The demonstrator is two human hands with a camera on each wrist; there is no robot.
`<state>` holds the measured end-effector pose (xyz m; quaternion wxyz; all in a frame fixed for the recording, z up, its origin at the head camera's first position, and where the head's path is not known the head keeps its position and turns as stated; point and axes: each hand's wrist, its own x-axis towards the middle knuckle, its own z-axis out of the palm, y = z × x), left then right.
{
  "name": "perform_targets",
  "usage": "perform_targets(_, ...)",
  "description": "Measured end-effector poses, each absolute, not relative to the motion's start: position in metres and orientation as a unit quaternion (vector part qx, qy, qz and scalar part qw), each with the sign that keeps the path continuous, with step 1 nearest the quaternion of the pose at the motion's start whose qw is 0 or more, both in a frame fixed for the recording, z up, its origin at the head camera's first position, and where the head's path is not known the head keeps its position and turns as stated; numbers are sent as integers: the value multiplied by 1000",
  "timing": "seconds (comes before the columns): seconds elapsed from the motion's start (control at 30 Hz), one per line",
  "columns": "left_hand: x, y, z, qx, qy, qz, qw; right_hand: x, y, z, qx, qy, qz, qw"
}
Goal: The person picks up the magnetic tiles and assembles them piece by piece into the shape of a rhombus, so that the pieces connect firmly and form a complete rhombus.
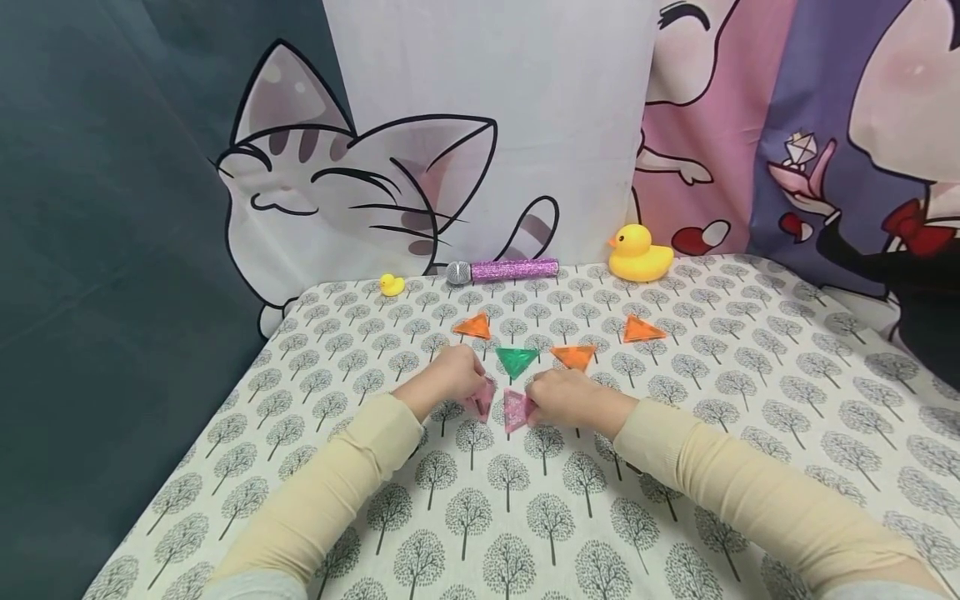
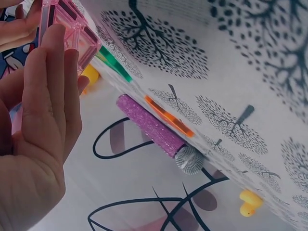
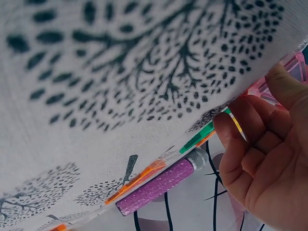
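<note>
Near the middle of the table, my left hand [image 1: 454, 375] pinches a pink see-through triangle tile [image 1: 482, 403], which stands tilted up from the cloth. Facing it across a small gap, my right hand [image 1: 564, 398] holds a second pink triangle tile [image 1: 514, 410] by its right side. The left wrist view shows the fingers [image 2: 55, 82] fairly straight along a pink tile [image 2: 72, 24]; the thumb is mostly hidden. Just beyond the hands lies a green triangle tile [image 1: 516, 360]. Orange triangle tiles lie to its right [image 1: 574, 357] and behind it on the left [image 1: 476, 326].
Another orange triangle tile [image 1: 642, 330] lies farther right. Along the back edge are a small yellow duck [image 1: 392, 285], a purple glittery microphone [image 1: 513, 270] and a larger yellow duck [image 1: 640, 255]. A tree-print cloth [image 1: 300, 500] covers the table, with printed curtains [image 1: 495, 67] behind.
</note>
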<state>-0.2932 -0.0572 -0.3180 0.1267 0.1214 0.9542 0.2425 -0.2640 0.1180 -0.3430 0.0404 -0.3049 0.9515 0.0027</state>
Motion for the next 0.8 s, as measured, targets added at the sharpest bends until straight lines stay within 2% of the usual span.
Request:
perform_targets(0.2,-290,-53,-320,139,961,211,115,-264,118,-343,-301,953,7,39)
perform_targets(0.8,-279,-40,-320,131,947,259,134,-269,119,-342,-304,952,-8,41)
